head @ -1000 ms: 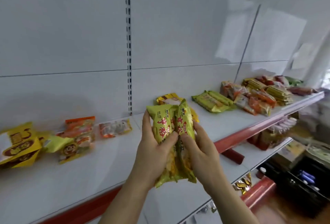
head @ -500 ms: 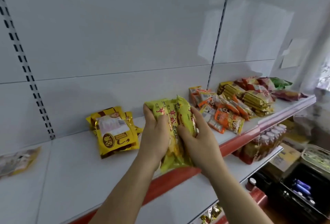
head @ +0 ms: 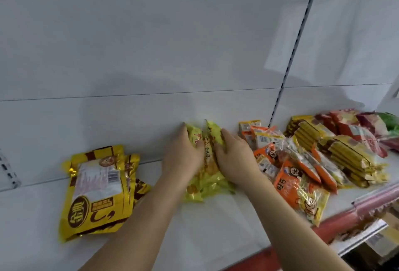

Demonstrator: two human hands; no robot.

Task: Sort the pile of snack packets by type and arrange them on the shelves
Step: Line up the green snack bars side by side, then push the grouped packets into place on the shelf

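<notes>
Yellow-green snack packets [head: 207, 175] with red lettering lie on the white shelf [head: 205, 227], their tops against the back panel. My left hand [head: 183, 158] presses on their left side and my right hand [head: 234, 158] on their right side, both still gripping the bundle. Left of them lies a stack of gold and brown packets [head: 97, 190]. Right of them is a heap of orange and white packets [head: 287, 175], then stacked yellow striped packets [head: 343, 158], then red packets [head: 354, 128].
The shelf's red front edge [head: 345, 219] runs along the lower right. A green packet [head: 390, 121] sits at the far right. A slotted upright [head: 293, 54] divides the white back panel. Boxes show below the shelf at lower right.
Both hands have carried the yellow-green packets forward and down from the air onto the shelf, between the gold stack and the orange heap. The view has shifted right and closer.
</notes>
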